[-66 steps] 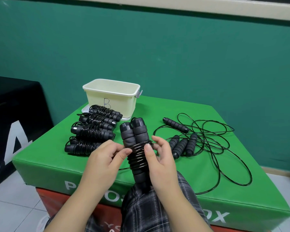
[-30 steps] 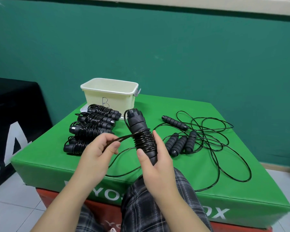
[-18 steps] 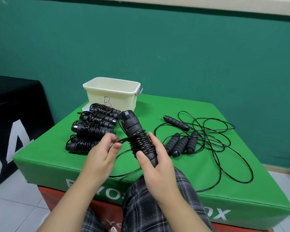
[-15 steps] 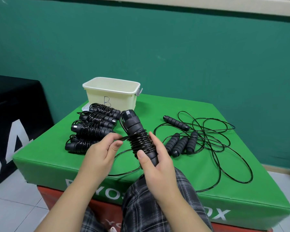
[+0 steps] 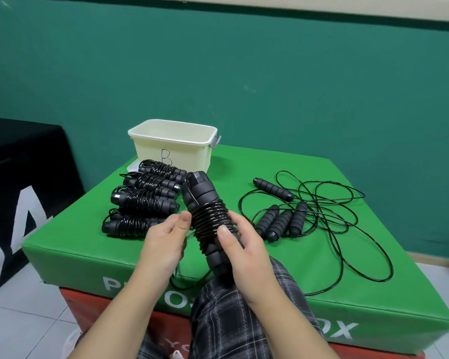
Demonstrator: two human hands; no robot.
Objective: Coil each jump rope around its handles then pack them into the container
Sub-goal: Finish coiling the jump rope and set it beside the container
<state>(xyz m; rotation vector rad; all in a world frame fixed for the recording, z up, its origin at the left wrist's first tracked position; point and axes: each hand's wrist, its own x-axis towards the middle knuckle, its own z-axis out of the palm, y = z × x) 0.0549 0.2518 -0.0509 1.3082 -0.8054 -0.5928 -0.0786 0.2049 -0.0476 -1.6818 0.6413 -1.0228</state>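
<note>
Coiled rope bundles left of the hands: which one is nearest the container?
The far-end bundle, lying just in front of the cream container; the other three lie closer to the person.

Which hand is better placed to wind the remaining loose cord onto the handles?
The left hand. It pinches the loose cord beside the coil, while the right hand grips the paired handles and must keep them steady.

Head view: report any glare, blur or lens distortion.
Head view: even, soft lighting, no harsh shadows; small highlights glint on the cord coils held by the right hand; wide-angle lens bows the wall trim; everything reasonably sharp.
</note>
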